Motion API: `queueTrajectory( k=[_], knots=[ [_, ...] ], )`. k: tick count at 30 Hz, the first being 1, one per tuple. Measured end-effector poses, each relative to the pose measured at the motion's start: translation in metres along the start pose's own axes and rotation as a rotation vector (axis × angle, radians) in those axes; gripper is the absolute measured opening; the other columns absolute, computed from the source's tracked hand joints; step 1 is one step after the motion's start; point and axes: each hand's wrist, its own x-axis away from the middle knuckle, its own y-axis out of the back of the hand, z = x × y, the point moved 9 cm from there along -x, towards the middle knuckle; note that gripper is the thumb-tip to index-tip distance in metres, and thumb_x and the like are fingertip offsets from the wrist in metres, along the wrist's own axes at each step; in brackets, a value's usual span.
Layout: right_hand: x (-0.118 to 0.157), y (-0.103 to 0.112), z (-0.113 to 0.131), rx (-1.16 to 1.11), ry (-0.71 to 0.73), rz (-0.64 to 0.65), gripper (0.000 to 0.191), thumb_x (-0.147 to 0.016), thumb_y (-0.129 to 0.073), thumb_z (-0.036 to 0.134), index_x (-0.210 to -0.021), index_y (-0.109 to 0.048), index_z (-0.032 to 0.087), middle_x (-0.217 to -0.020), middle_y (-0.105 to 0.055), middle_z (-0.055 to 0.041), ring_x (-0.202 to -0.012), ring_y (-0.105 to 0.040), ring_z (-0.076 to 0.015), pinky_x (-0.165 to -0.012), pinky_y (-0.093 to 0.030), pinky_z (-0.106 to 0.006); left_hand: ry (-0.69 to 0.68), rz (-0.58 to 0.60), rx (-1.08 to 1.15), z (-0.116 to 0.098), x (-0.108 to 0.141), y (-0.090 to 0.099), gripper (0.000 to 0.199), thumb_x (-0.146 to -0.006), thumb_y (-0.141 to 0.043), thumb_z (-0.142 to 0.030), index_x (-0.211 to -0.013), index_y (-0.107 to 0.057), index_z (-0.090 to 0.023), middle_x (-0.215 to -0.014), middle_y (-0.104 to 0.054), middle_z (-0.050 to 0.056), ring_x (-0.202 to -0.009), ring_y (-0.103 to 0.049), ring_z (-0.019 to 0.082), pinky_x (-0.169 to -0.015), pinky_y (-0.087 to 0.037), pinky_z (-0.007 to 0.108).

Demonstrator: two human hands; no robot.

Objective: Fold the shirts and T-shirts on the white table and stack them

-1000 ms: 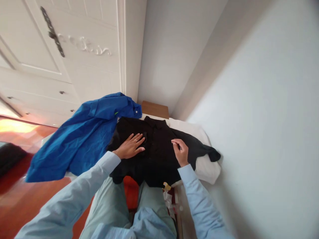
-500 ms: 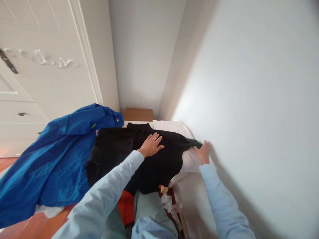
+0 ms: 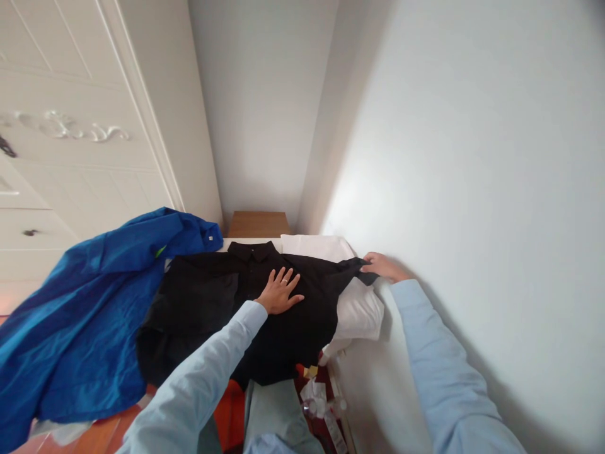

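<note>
A black collared shirt [image 3: 307, 315] lies spread out in front of me, its collar at the far side. My left hand [image 3: 280, 292] rests flat on the shirt's chest with fingers spread, a ring on one finger. At the right, my right hand [image 3: 384, 267] pinches the end of the shirt's sleeve, which is stretched out toward the wall. White cloth [image 3: 360, 310] shows beneath that sleeve. A blue garment [image 3: 99, 315] lies along the shirt's left side, touching it.
A white wall [image 3: 472, 189] stands close on the right. To the left is a white cabinet [image 3: 85, 164] with carved trim. Behind the collar sits a brown wooden box [image 3: 259, 224]. Crumpled wrappers and clear plastic [image 3: 316, 400] lie low beside my legs.
My right hand has turned and now grips the sleeve end from the wall side. The left hand still lies on the shirt, and the whole view has shifted slightly.
</note>
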Motion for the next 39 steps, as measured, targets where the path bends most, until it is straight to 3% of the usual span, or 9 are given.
queueTrajectory(
  k=[4,9,18,24,27,31,34,37,39],
  knots=[
    [0.009,0.014,0.031,-0.296,0.112,0.220,0.052,-0.056,-0.083,0.035,-0.103,-0.071,0.018,-0.106,-0.075,-0.0089,-0.102,-0.067,-0.0272,-0.091,-0.051,-0.035,-0.012,-0.025,0.021,-0.001,0.001,0.003,0.077,-0.095,-0.034,-0.069,-0.158,-0.032,-0.024,-0.165,-0.024,0.014,-0.151,-0.022,0.041,-0.119,-0.017,0.064],
    [0.027,0.016,0.057,-0.206,0.127,0.451,0.057,-0.051,-0.088,0.039,-0.101,-0.075,0.016,-0.101,-0.076,-0.0059,-0.093,-0.068,-0.0260,-0.083,-0.051,-0.033,-0.005,-0.034,0.054,0.002,0.002,0.003,0.080,-0.095,-0.034,-0.070,-0.158,-0.030,-0.021,-0.165,-0.027,0.014,-0.151,-0.022,0.038,-0.120,-0.017,0.061],
    [-0.001,0.019,0.048,-0.230,-0.024,0.192,0.045,-0.056,-0.083,0.056,-0.067,-0.063,0.017,-0.058,-0.058,0.0020,-0.055,-0.050,-0.0129,-0.054,-0.036,-0.026,-0.008,-0.008,0.060,0.002,0.002,0.002,0.083,-0.095,-0.026,-0.072,-0.153,-0.040,-0.015,-0.160,-0.036,0.013,-0.152,-0.022,0.036,-0.122,-0.016,0.059],
    [-0.011,0.063,0.049,-0.272,-0.025,-0.322,0.036,-0.074,-0.063,0.056,-0.067,-0.053,0.022,-0.063,-0.059,-0.0009,-0.064,-0.054,-0.0176,-0.058,-0.041,-0.029,0.002,-0.044,0.055,0.005,0.000,-0.002,0.084,-0.094,-0.031,-0.072,-0.156,-0.034,-0.015,-0.163,-0.030,0.014,-0.152,-0.022,0.035,-0.122,-0.017,0.057],
    [-0.017,0.065,0.069,-0.073,-0.010,-0.337,0.029,-0.078,-0.061,0.044,-0.062,-0.054,0.021,-0.063,-0.059,-0.0025,-0.069,-0.056,-0.0192,-0.063,-0.042,-0.030,-0.006,-0.066,0.051,0.005,0.000,-0.002,0.083,-0.094,-0.034,-0.072,-0.157,-0.033,-0.018,-0.164,-0.028,0.014,-0.152,-0.022,0.036,-0.122,-0.018,0.059],
    [-0.025,0.047,0.110,0.049,0.046,-0.295,0.021,-0.077,-0.065,0.029,-0.059,-0.056,0.020,-0.073,-0.065,-0.0068,-0.085,-0.060,-0.0226,-0.078,-0.046,-0.031,-0.017,-0.032,0.059,0.002,0.001,0.000,0.078,-0.095,-0.034,-0.070,-0.154,-0.040,-0.019,-0.161,-0.034,0.014,-0.152,-0.022,0.037,-0.122,-0.015,0.061],
    [-0.020,0.016,0.149,0.049,0.117,-0.217,0.012,-0.081,-0.066,0.028,-0.076,-0.066,0.017,-0.086,-0.069,-0.0091,-0.091,-0.063,-0.0232,-0.082,-0.050,-0.032,-0.017,-0.032,0.087,0.001,0.002,0.005,0.076,-0.095,-0.039,-0.068,-0.152,-0.043,-0.019,-0.160,-0.036,0.014,-0.151,-0.022,0.038,-0.121,-0.015,0.063],
    [-0.004,-0.042,0.186,-0.092,0.210,0.078,0.035,-0.085,-0.069,0.040,-0.114,-0.065,0.020,-0.092,-0.072,-0.0068,-0.080,-0.067,-0.0207,-0.070,-0.057,-0.032,-0.024,-0.111,0.206,0.002,0.004,0.012,0.069,-0.091,-0.052,-0.062,-0.143,-0.054,-0.017,-0.153,-0.046,0.015,-0.148,-0.031,0.037,-0.120,-0.019,0.063],
    [0.010,-0.078,0.204,-0.266,0.266,0.294,0.057,-0.083,-0.073,0.047,-0.132,-0.055,0.024,-0.100,-0.072,-0.0070,-0.079,-0.069,-0.0206,-0.062,-0.060,-0.032,0.005,-0.185,0.317,0.008,0.005,0.013,0.058,-0.095,-0.044,-0.055,-0.131,-0.064,-0.013,-0.141,-0.060,0.015,-0.138,-0.049,0.029,-0.117,-0.033,0.050]
  ],
)
